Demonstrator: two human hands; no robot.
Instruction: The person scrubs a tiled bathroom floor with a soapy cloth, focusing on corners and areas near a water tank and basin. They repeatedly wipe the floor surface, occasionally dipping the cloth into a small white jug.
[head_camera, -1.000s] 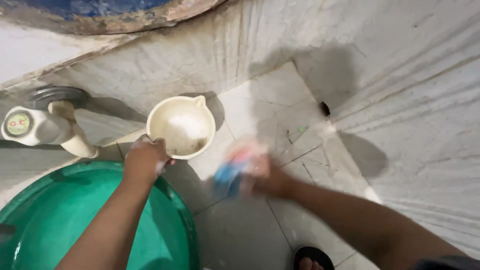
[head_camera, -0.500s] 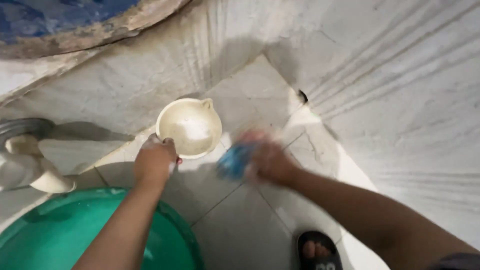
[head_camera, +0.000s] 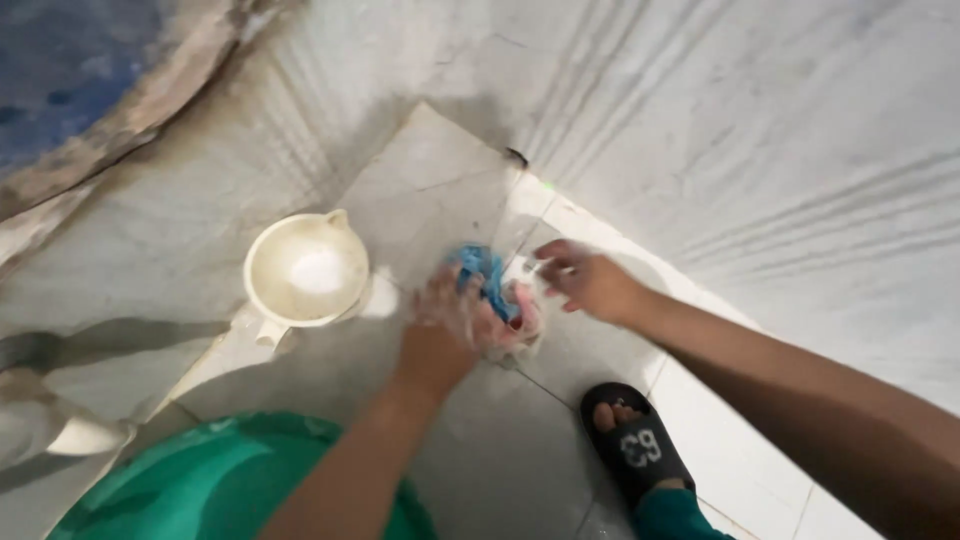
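Note:
A wet cloth (head_camera: 497, 292), blue and pink with soap foam on it, lies bunched on the pale tiled floor (head_camera: 500, 450). My left hand (head_camera: 440, 325) presses on its left side, fingers closed over the fabric. My right hand (head_camera: 588, 280) grips the cloth's right end. A cream plastic mug (head_camera: 305, 272) with a handle stands on the floor to the left of the cloth, untouched, with white foam or powder inside.
A green basin (head_camera: 230, 480) sits at the bottom left. My foot in a black sandal (head_camera: 635, 445) stands below the cloth. A white pipe fitting (head_camera: 60, 430) is at the left edge. Stained white walls meet at a corner with a drain hole (head_camera: 516, 156).
My left hand let go of the mug and moved right onto the cloth. My right hand, which was shaking the cloth in the air, now holds it on the floor. The view shifted.

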